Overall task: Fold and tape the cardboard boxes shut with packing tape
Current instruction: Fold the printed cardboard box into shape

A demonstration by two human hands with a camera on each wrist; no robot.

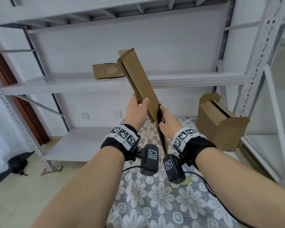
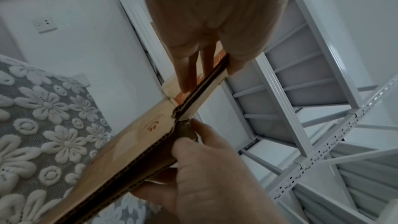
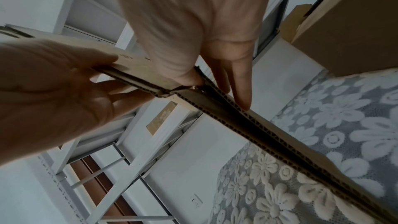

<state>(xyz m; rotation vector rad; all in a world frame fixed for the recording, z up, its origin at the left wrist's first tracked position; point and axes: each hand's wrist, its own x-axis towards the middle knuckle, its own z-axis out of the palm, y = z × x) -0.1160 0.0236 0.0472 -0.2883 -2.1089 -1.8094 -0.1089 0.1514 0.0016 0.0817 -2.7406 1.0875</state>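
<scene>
Box: flattened brown corrugated cardboard box (image 1: pixel 139 83), held tilted upright.
Left hand (image 1: pixel 136 111): grasps its panel.
Right hand (image 1: pixel 169 120): pinches lower flap.

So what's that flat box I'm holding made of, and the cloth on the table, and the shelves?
Flattened box: plain brown corrugated cardboard, matte; fluting shows along its cut edges. Table cover: looks like lace-type fabric, grey mesh with raised white flowers. Shelving: probably metal painted pale grey, judging by the perforated uprights.
</scene>
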